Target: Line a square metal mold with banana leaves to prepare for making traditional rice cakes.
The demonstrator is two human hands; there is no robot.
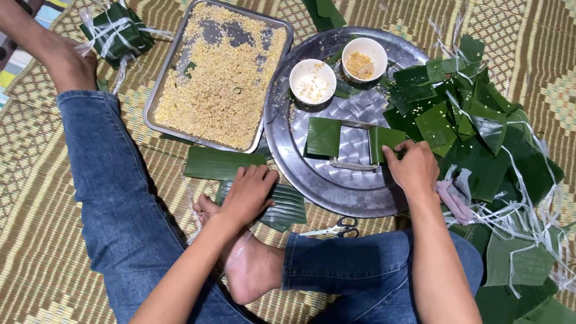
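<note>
left hand (249, 192) flat on folded leaves (282, 207); right hand (414, 168) pinches leaf strip (387, 139); tied green parcel (117, 30) top-left.

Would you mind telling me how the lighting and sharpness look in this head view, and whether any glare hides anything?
In the head view, light is even and soft, with faint shadows beside the left hand and right hand; the round metal tray shows bright patterned reflections, yet the folded leaves on it stay readable; focus is sharp centrally, the leaf pile included; the edges bend slightly.
</note>
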